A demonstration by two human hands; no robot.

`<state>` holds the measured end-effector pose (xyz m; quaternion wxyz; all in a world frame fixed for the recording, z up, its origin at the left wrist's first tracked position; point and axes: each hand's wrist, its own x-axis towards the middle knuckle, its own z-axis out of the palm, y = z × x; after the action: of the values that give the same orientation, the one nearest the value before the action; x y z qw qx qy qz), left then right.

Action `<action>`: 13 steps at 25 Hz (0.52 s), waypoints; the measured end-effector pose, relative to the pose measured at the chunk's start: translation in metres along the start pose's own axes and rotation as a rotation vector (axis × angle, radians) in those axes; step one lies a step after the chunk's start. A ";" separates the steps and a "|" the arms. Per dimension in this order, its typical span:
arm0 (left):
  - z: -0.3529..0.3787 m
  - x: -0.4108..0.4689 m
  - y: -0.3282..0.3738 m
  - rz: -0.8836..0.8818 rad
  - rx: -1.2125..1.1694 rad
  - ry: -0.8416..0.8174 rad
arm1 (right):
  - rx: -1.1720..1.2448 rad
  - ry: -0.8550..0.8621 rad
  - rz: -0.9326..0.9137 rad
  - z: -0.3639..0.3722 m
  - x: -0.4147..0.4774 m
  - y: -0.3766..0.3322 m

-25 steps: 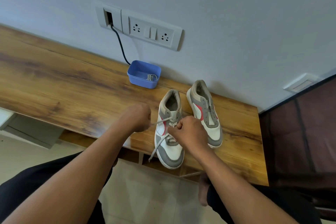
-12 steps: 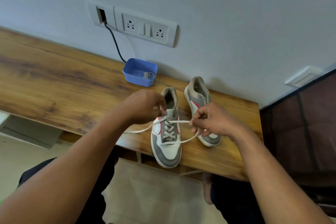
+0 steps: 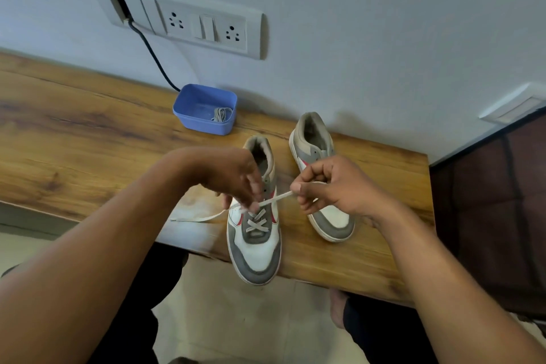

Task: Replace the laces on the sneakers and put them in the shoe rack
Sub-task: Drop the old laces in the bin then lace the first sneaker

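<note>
Desk (image 3: 88, 142) front edge: right hand (image 3: 334, 186) pinches lace (image 3: 277, 196) taut; left hand (image 3: 227, 174) on sneaker (image 3: 257, 254) (fingers (image 3: 249, 198) blurred, grip unclear). I'd pull evenly, steadying it.

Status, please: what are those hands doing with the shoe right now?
Left hand pinches lace at eyelets; right hand pulls it taut. Near sneaker part laced; other sneaker beside it. Blue tub behind, not in the way.

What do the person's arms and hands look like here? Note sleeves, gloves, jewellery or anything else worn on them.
Both are bare. The left arm and right arm show no sleeve up to the picture's edge. The left hand and right hand wear no gloves, and no watch, band or ring shows on the wrists or visible fingers.
</note>
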<state>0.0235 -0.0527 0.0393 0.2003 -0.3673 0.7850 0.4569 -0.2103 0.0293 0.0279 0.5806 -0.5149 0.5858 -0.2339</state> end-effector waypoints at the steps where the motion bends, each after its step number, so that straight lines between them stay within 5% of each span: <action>1: 0.001 0.002 0.004 0.053 -0.082 0.038 | 0.033 -0.012 -0.014 0.006 0.001 0.001; 4: -0.005 0.006 0.015 0.132 -0.139 0.089 | 0.101 0.018 -0.073 0.016 0.001 0.001; 9: -0.009 -0.003 0.015 0.027 -0.055 -0.093 | 0.140 0.189 -0.129 0.012 -0.003 0.010; 13: -0.001 0.000 0.023 0.110 -0.159 -0.090 | 0.447 0.334 -0.136 0.033 0.000 0.006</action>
<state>0.0058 -0.0463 0.0533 0.1802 -0.3174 0.7554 0.5442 -0.1818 0.0423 0.0151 0.5583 -0.3664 0.5712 -0.4772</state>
